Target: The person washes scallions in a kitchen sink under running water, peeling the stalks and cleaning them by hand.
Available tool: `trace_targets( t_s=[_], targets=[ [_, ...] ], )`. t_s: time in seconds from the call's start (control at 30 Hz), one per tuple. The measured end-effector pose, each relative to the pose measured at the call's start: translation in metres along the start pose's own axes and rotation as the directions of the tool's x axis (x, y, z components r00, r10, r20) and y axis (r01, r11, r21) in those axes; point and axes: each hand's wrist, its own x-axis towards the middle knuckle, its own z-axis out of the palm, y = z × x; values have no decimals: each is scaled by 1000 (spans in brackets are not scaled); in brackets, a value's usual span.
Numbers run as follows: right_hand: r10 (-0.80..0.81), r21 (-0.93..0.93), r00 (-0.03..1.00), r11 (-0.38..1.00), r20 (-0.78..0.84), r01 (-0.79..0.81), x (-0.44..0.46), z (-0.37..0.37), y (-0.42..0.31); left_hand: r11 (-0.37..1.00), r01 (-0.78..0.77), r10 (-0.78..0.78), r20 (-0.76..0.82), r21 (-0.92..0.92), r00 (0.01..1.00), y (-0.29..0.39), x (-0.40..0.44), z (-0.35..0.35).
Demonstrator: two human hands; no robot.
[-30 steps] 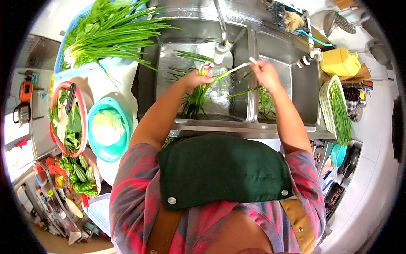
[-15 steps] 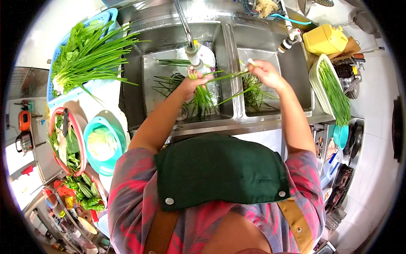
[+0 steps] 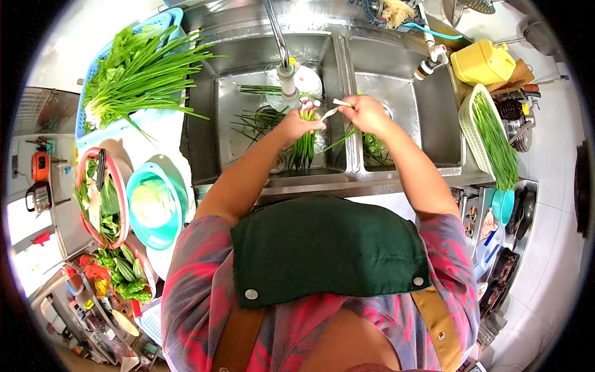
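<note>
Over the left sink basin (image 3: 235, 155), my left hand (image 3: 299, 126) is closed round a bunch of green onions (image 3: 302, 149), white and reddish root ends up, green tops hanging down. My right hand (image 3: 365, 114) pinches the pale end of a single green onion stalk (image 3: 331, 113) near the divider; its other end reaches the bunch. More loose green onions (image 3: 257, 119) lie in the left basin beside a round, pale, shiny thing. Green trimmings (image 3: 375, 150) sit in the right basin (image 3: 437, 146), below my right hand. The faucet (image 3: 287, 77) hangs just above my left hand.
At the left stand a blue basket (image 3: 82, 127) of greens, a red-rimmed basin (image 3: 126, 214) of leaves and a turquoise bowl (image 3: 176, 226) with cabbage (image 3: 153, 203). To the right are a yellow jug (image 3: 482, 63) and a white basket (image 3: 466, 121) of long green stalks.
My right hand has moved left, closer to my left hand, with the pale stalk end in its fingers. My left hand still holds the bunch. The whole view has shifted slightly.
</note>
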Motion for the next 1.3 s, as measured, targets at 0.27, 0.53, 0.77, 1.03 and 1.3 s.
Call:
trace_targets(
  t_s=[0.27,0.53,0.77,1.03,1.3],
  targets=[
    [190,178,861,977,-472,-118,-58,-114,51,991,100,-108,-95,-85,990,-3,-8,-22],
    [366,-190,929,909,-57,-370,-59,-87,78,949,202,-241,-144,-243,960,-29,-1,-55],
    [156,3,959,987,237,-161,29,28,-16,932,229,-268,-108,-280,957,-10,-11,-57],
    [-69,718,903,633,425,-289,96,118,-24,860,86,-114,-25,-503,993,-17,-24,-82],
    [232,739,904,522,358,-427,105,132,-25,793,94,-218,-136,-602,966,-9,-35,-94]
  ],
)
